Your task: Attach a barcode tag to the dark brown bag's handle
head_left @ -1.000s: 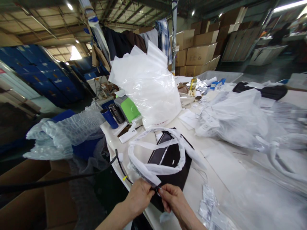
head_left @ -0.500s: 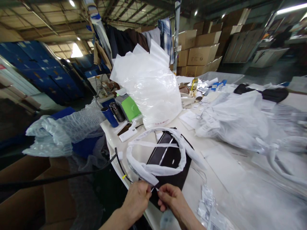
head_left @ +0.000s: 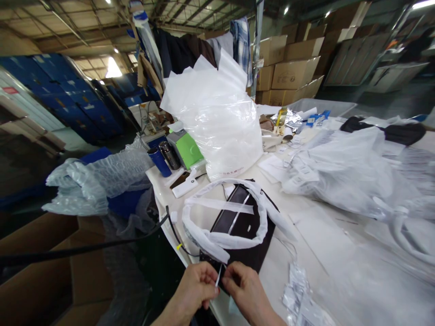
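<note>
A: Fingers (head_left: 211,284) of left hand (head_left: 197,290) and right hand (head_left: 243,290) pinched together on thin white strip (head_left: 218,276), low centre frame. Both closed on it, tips nearly touching.

B: Strip location?

A: Standing almost upright between the two hands, just at near edge of black bag (head_left: 243,233), 6 o'clock from wrapped handle (head_left: 224,235). Looks like a small tag or tie; too small to tell which.

B: Bag?

A: Flat on table (head_left: 316,244), dark, glossy panel up. Handle in white foam wrap looping over it, lowest bend ending right above the strip.

B: Around it?

A: Big clear bag (head_left: 214,117) at 12 o'clock. Green device (head_left: 186,149), blue cup (head_left: 159,161), dark cup (head_left: 169,155) at 11. Bubble wrap (head_left: 98,181) at 9 to 10, off table edge. Black cable (head_left: 173,231) at 9, yellow tie on it. Heaps of plastic bags (head_left: 343,167) at 2. Small packets (head_left: 301,294) at 4, just beside right hand. Boxes (head_left: 292,68) far back.

B: Doing it well?

A: Judgement only: keep pinch near strip end, hands close, pull short and straight. Avoid tugging foam wrap or dragging bag off edge, so near the rim. Steady one hand, work with other. Watch cable at left, easy snag.
</note>
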A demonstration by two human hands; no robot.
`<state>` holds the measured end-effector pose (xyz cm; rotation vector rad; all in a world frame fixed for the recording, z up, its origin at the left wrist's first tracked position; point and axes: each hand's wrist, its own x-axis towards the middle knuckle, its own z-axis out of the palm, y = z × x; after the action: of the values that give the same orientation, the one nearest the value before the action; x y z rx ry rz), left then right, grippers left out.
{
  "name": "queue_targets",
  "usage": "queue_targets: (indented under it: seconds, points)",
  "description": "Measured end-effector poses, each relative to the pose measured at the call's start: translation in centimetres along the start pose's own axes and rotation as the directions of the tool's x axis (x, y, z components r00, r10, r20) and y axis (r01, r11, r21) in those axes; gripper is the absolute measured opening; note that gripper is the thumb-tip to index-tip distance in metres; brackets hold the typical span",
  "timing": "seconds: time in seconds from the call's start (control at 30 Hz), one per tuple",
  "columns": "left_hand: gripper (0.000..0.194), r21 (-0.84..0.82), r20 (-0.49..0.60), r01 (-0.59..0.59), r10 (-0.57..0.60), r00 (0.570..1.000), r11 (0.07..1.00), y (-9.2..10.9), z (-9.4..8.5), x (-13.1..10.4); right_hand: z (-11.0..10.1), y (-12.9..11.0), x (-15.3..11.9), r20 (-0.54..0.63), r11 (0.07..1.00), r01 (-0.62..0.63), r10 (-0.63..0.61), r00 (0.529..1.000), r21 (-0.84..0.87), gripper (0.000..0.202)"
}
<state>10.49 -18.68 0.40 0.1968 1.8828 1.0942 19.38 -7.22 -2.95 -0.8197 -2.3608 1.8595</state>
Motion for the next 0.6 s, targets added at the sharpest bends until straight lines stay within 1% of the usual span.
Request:
queue_targets:
  seconds: [0.07,0.17,0.23,0.33,0.43,0.6]
  points:
    - [0.017,-0.066,-0.009,0.01,-0.011,1.0,0.998,0.0,0.1,-0.1,-0.1,-0.4,0.1,0.0,1.0,-0.018,0.018,1.0,-0.011,0.015]
    - [0.016,-0.19,-0.02,0.037,-0.041,0.999,0.981,-0.5,0.3,0.1,0.2,-0.4,0.4,0.01,0.987,-0.065,0.064,0.998,0.148,0.018]
    - [0.016,-0.235,-0.021,0.051,-0.057,0.998,0.971,-0.8,0.6,0.3,0.5,-0.2,0.6,0.038,0.962,-0.106,0.099,0.994,0.251,0.019]
    - [0.016,-0.251,-0.031,0.053,-0.062,0.998,0.966,-1.0,0.8,0.5,1.0,-0.1,0.7,0.067,0.921,-0.176,0.162,0.984,0.348,0.021]
    - [0.015,-0.253,-0.046,0.05,-0.064,0.997,0.966,-0.8,0.8,0.4,1.1,-0.5,0.6,0.08,0.872,-0.233,0.221,0.972,0.431,0.02]
    - [0.015,-0.268,-0.044,0.054,-0.068,0.997,0.962,-0.7,0.7,0.0,1.0,-1.4,0.4,0.091,0.813,-0.29,0.284,0.955,0.504,0.018]
